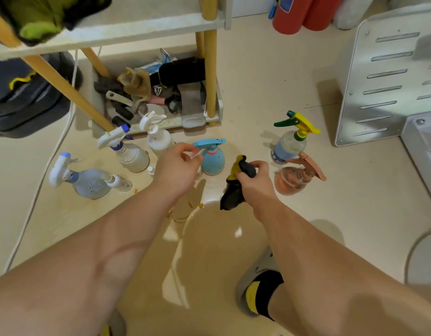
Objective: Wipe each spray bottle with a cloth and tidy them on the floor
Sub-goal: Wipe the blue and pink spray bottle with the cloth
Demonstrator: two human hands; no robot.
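Head view of a person crouched over a cream floor [270, 88]. The left hand [178, 167] reaches forward with its fingers loosely curved at the pink trigger of the blue spray bottle [213, 160]. Whether this grip pinches the trigger or merely lies beside it cannot be told. The right hand [257, 181] has its grip closed round a bunched black-and-yellow cloth [235, 190], held just right of the blue bottle and apart from it.

Upright on the floor to the right stand a clear bottle with a yellow-and-green sprayer [290, 144] and a peach bottle [295, 181], just beside each other. To the left stand a white bottle [158, 139] and a frosted bottle with a blue-tipped sprayer [131, 155]. Farther left, a pale blue bottle [88, 183] appears to lie on its side.

Behind them is a shelf rack with wooden posts [211, 73], its bottom tier crowded with brushes and rags. A slotted metal panel [379, 81] stands at right, red fire extinguishers [289, 15] at top, and a white cable [40, 183] runs along the left. A slippered foot in a black-and-yellow sock [261, 291] shows below.
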